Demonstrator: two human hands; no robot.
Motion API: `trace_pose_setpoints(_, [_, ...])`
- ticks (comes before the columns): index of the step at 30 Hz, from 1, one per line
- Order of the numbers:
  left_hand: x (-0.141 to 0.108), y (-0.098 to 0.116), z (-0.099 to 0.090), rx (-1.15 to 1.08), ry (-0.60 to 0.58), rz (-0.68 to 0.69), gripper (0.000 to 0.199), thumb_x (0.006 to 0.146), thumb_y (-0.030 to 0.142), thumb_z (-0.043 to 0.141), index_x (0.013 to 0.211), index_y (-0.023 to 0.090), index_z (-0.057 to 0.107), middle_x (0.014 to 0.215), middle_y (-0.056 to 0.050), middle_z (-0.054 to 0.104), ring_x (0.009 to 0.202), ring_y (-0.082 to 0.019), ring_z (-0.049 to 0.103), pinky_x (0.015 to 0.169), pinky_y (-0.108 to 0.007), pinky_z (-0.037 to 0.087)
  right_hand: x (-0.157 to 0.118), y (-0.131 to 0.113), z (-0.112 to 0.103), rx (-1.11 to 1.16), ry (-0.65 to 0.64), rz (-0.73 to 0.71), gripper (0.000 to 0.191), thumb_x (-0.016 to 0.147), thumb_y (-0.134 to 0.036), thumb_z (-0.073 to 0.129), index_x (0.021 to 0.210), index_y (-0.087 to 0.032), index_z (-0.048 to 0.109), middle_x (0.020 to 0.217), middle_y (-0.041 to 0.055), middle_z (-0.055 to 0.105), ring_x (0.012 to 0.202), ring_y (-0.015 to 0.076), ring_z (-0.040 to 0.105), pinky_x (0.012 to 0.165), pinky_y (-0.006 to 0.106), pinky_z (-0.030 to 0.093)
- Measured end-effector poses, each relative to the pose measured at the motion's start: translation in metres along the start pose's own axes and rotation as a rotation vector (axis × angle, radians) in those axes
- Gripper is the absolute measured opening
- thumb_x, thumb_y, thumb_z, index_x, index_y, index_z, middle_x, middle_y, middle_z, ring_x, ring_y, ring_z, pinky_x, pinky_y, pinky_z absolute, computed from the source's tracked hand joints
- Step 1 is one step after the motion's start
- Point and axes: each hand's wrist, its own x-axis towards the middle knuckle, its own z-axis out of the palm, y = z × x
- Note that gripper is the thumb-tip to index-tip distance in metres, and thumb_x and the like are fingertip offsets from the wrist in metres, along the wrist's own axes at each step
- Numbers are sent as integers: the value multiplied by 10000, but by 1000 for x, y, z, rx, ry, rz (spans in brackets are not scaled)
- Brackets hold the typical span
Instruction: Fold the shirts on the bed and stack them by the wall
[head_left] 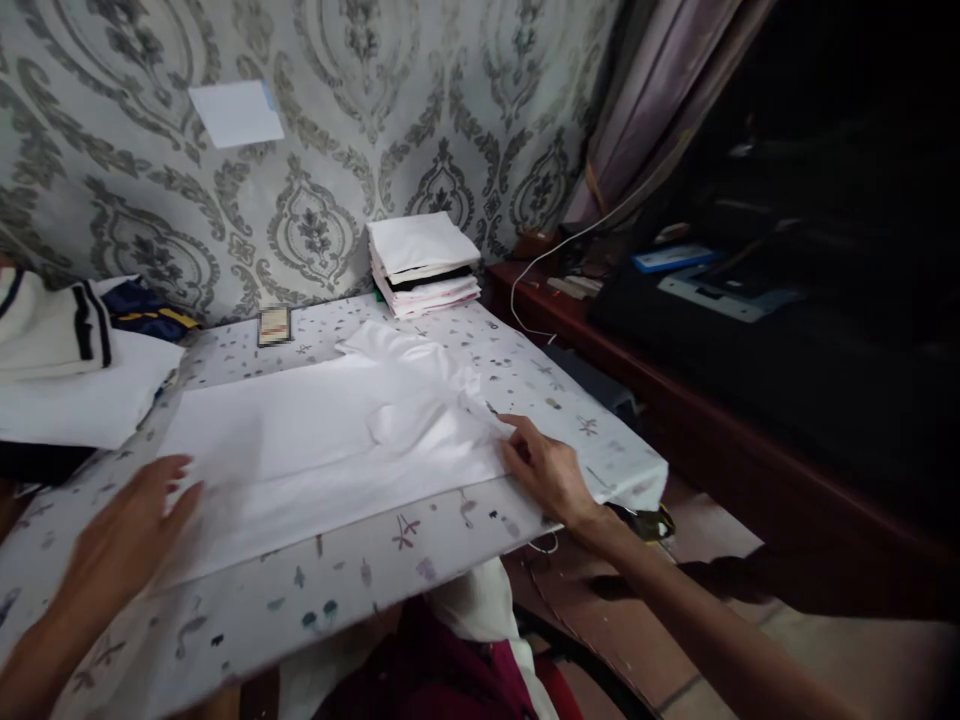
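A white shirt [300,430] lies partly folded on the patterned tabletop, flat toward the left and rumpled toward the right. At its right end my right hand [551,470] is closed on the fabric edge, with thumb and fingers bent together. My left hand [139,510] is beside the shirt's left end, thumb and fingers spread apart and slightly blurred. Whether its fingertips touch the cloth I cannot tell.
A stack of folded clothes [424,265] stands at the back of the patterned table [360,580]. More garments [67,380] are piled at the left, and a small framed card [274,327] lies near the wall. A white cable [517,285] hangs by the dark red furniture [675,390] at right.
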Motion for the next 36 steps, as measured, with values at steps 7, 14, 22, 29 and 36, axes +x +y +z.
trace_pose_setpoints(7, [54, 204, 63, -277, -228, 514, 367, 878, 491, 432, 1043, 212, 605, 1118, -110, 667, 1054, -265, 616, 876, -380, 480, -7, 6, -10, 200, -39, 68, 364, 895, -334, 507, 1228, -207, 578, 745, -9, 676, 627, 160, 604, 644, 288, 467])
trace_pose_setpoints(14, [80, 245, 86, -188, -377, 430, 225, 785, 444, 556, 800, 220, 566, 719, -1, 575, 705, -199, 541, 641, -307, 371, -5, 12, -9, 206, -78, 60, 399, 840, -289, 619, 1233, -219, 605, 777, -8, 638, 735, 174, 593, 712, 305, 468])
trace_pose_setpoints(22, [94, 228, 82, -508, -321, 392, 267, 739, 488, 499, 717, 228, 444, 611, 64, 396, 588, -131, 402, 563, -256, 299, -5, 15, -8, 226, -45, 19, 477, 807, -213, 650, 1280, -225, 585, 831, 17, 654, 828, 207, 595, 807, 357, 481])
trace_pose_setpoints(29, [98, 224, 88, -357, -240, 374, 219, 737, 447, 480, 731, 228, 474, 630, 57, 444, 626, -142, 429, 616, -259, 331, -7, 20, -6, 254, -20, 50, 373, 882, -185, 535, 1249, -199, 598, 797, 12, 640, 787, 185, 589, 787, 327, 468])
trace_pose_setpoints(36, [97, 224, 93, -177, -206, 399, 190, 799, 410, 470, 799, 233, 539, 717, 17, 561, 678, -175, 518, 648, -273, 357, -9, 16, -4, 163, 11, 98, 318, 887, -200, 565, 1196, -181, 638, 768, 27, 630, 809, 211, 584, 785, 329, 454])
